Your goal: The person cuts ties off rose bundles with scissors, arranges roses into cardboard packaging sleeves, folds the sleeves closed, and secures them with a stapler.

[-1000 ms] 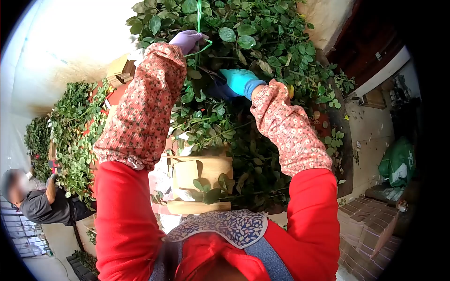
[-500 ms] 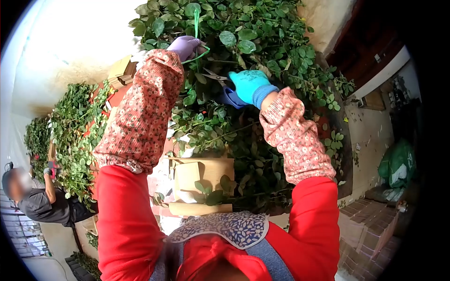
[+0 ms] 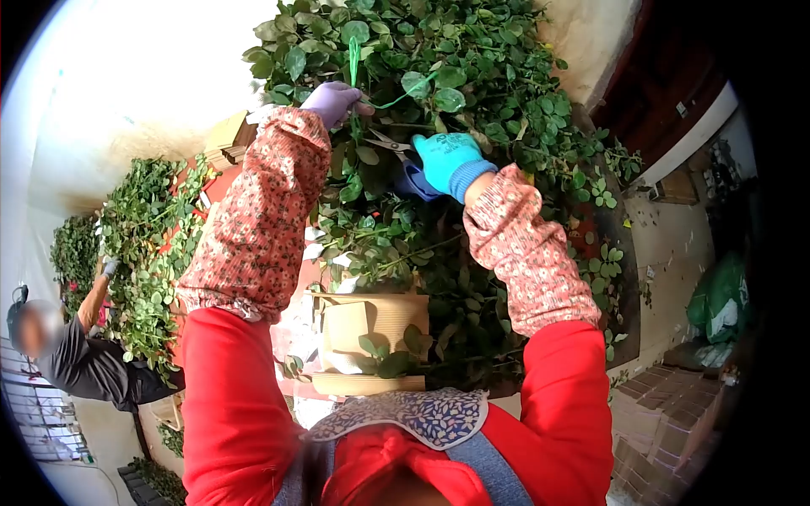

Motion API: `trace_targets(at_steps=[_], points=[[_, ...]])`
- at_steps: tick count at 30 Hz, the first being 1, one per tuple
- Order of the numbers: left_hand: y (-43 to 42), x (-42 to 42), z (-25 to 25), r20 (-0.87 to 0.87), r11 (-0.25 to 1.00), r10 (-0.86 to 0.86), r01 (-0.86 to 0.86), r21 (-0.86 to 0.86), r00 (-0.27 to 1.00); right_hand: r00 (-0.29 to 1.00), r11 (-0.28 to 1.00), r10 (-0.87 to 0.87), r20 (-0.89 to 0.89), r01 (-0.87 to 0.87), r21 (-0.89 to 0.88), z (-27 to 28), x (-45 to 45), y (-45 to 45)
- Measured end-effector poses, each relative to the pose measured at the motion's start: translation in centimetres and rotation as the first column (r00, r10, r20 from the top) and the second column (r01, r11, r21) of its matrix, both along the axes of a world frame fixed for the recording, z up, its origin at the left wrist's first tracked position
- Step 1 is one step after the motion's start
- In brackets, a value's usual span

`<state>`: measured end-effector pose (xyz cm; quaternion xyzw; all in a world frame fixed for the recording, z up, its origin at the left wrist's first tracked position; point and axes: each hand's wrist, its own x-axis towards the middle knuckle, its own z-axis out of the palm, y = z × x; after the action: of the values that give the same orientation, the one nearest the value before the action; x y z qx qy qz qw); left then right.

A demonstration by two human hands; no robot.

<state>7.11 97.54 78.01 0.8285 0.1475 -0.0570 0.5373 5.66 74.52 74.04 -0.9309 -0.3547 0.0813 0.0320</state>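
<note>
Foreground, lower centre: corrugated cardboard (image 3: 380, 320).
Right hand (image 3: 451, 160), upper centre: fingers clenched round scissors (image 3: 418, 180), blades parted.
Left hand (image 3: 332, 103), upper centre: fingers pinching green string (image 3: 353, 59) over leafy stems (image 3: 498, 76).
Handling: hold string taut; blades clear of left fingers and leaves.
Change: string's loop opened, its end now trailing rightward.
Background, left: co-worker's hand (image 3: 110, 267), now higher.

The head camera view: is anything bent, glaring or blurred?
Head view: curved black borders, wide-lens bending; off-white wall burnt out by glare at upper left; dark green leaves in deep shadow below the blue-handled metal scissors; round blur over the head of the grey-shirted co-worker.
</note>
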Motion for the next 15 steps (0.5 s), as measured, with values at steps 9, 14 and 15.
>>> trace_targets(at_steps=[9,14,15], points=[[-0.9,-0.2,1.2,0.021,0.997,-0.012,0.013,-0.073,1.0,0.99,0.985,0.033,0.138,-0.056,0.165,-1.3,1.2,3.6],[0.8,-2.8,7.6,0.287,0.799,0.054,0.131,-0.587,0.956,0.999,0.992,0.043,0.01,-0.044,0.118,-1.0,0.1,1.4],[3.4,-4.6,8.6,0.408,0.641,0.107,0.251,-0.725,0.907,0.999,0.989,0.037,-0.021,-0.033,0.143,-0.5,-0.4,0.1]])
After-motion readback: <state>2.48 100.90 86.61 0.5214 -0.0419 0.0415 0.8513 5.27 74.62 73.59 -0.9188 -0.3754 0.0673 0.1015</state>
